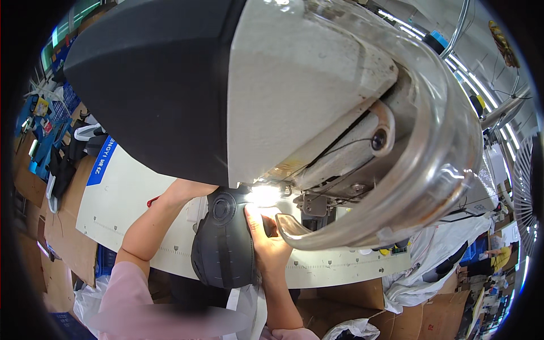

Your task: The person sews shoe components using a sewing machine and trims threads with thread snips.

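Observation:
A black shoe upper [224,258], with a round raised patch, a stitched centre band and what looks like white lining below, stands at the front of a sewing machine [309,85]. My right hand [266,241] grips its right side, thumb pressed on the black material close to the bright lamp [265,195]. From the left, my left hand [195,190] reaches behind the upper's top edge. Its fingers are hidden by the machine's dark cover and the upper. The needle area cannot be made out in the glare.
A pale work table [127,195] with a printed scale runs under the machine. A curved shiny bar [368,232] arches at the right. Cardboard [71,226] and black-and-white pieces [88,133] lie at the left. White sheeting [419,255] hangs at the right, near a fan [527,187].

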### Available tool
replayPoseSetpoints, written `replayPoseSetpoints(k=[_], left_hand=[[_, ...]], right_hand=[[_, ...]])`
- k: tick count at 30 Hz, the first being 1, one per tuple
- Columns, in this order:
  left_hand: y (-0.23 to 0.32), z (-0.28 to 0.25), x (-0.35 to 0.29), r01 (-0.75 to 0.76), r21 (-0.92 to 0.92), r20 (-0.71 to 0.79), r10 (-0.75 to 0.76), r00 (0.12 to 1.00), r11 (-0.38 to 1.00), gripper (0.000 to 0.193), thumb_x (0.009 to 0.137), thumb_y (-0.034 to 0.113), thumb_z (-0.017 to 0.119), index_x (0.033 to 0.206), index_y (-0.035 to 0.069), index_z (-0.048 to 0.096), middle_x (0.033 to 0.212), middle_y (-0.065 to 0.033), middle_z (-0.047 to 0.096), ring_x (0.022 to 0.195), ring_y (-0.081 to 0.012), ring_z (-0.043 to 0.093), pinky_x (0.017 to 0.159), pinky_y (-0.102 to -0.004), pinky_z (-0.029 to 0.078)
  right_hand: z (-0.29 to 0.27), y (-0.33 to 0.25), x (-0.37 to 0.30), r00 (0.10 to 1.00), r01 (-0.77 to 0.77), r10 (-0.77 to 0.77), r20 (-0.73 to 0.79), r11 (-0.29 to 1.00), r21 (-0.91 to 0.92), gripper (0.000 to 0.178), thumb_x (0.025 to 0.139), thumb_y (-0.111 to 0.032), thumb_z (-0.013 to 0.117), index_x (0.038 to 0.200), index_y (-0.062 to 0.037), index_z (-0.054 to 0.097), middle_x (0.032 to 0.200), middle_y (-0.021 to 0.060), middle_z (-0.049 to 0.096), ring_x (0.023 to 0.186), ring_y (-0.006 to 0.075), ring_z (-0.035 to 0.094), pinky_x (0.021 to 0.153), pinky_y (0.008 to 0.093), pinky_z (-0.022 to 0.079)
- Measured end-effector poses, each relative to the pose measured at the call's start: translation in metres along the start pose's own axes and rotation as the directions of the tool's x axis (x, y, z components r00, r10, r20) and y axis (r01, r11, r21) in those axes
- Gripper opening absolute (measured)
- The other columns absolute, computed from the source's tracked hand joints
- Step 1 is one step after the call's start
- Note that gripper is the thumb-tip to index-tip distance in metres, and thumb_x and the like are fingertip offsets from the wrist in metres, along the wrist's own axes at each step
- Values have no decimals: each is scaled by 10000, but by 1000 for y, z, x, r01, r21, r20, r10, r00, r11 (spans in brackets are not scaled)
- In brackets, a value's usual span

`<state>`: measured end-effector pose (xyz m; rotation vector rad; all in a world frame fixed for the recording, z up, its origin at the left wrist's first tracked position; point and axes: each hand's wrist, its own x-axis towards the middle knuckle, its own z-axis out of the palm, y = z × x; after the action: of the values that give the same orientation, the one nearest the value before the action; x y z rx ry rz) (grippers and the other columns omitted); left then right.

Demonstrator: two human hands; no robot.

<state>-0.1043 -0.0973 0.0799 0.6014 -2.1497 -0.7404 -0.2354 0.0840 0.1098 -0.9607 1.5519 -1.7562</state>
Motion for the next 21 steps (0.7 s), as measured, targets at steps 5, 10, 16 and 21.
replayPoseSetpoints(k=[5, 10, 16, 21], left_hand=[[0, -1, 3, 3, 15, -3, -3, 1000, 1000, 193, 835, -12, 642, 1026, -32, 631, 938, -113, 664, 829, -219, 624, 753, -329, 499], [-2, 0, 4, 10, 34, -17, -9, 1000, 999, 204, 837, -5, 642, 1039, -30, 630, 935, -122, 665, 832, -225, 628, 758, -333, 499], [-4, 0, 7, 19, 52, -27, -18, 999, 998, 217, 840, 5, 641, 1054, -27, 629, 931, -133, 667, 835, -233, 634, 764, -337, 500], [-9, 3, 11, 28, 75, -47, -25, 999, 997, 228, 842, 12, 641, 1066, -25, 629, 928, -142, 669, 838, -240, 638, 769, -341, 501]], right_hand=[[7, 1, 0, 999, -24, 25, -22, 999, 33, 119, 843, -61, 758, 892, 30, 700, 800, 32, 682, 712, 79, 609, 657, 236, 484], [10, 2, -5, 1000, -1, 3, -30, 997, 77, 85, 881, -33, 714, 884, 48, 689, 801, 18, 658, 703, 61, 567, 656, 218, 462], [15, 7, -4, 996, 17, -13, -92, 999, 34, 76, 876, -28, 714, 893, 46, 700, 748, 1, 651, 669, 41, 530, 618, 202, 431], [10, 11, 0, 977, 196, -204, -56, 973, -122, 92, 860, -33, 730, 899, 47, 708, 720, -4, 652, 648, 38, 526, 600, 203, 422]])
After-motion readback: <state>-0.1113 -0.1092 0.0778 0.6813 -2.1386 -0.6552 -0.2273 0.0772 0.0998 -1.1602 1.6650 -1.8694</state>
